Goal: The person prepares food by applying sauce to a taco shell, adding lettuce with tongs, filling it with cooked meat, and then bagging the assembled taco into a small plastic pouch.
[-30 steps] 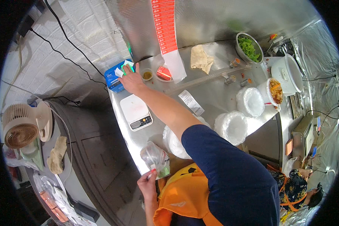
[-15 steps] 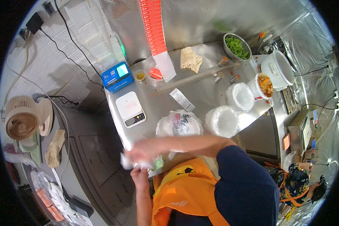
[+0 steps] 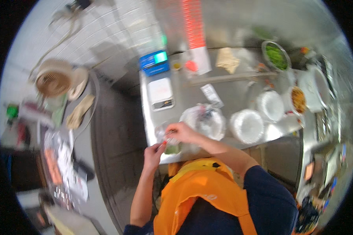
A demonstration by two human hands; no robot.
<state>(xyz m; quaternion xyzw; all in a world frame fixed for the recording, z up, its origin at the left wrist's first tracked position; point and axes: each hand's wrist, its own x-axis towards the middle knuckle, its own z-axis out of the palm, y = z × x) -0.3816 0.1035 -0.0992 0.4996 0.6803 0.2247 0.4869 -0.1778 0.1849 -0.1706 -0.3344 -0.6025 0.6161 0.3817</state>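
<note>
My left hand (image 3: 153, 154) and my right hand (image 3: 180, 132) are close together over the near left edge of the steel table (image 3: 192, 148). Both have their fingers pinched. A small red bit shows at the left fingertips; its kind is too blurred to tell. Thin clear plastic (image 3: 161, 132) lies around the right fingertips, and I cannot tell how much of it is gripped. Something pale green (image 3: 172, 149) sits just below the hands. Beyond my right forearm is a tied white plastic bag (image 3: 204, 120), next to a paper slip (image 3: 212, 95).
A white digital scale (image 3: 161, 94) and a blue label printer (image 3: 154, 62) stand at the table's left. To the right are stacked white bowls (image 3: 247, 126), a tub of orange-brown food (image 3: 298, 100) and a metal bowl of greens (image 3: 276, 55). A beige fan (image 3: 53, 78) sits on the left counter.
The view has swung, so the scene lies farther right and is smeared. My right hand, blurred by motion before, now pinches beside my left. My right forearm no longer crosses in front of the bag.
</note>
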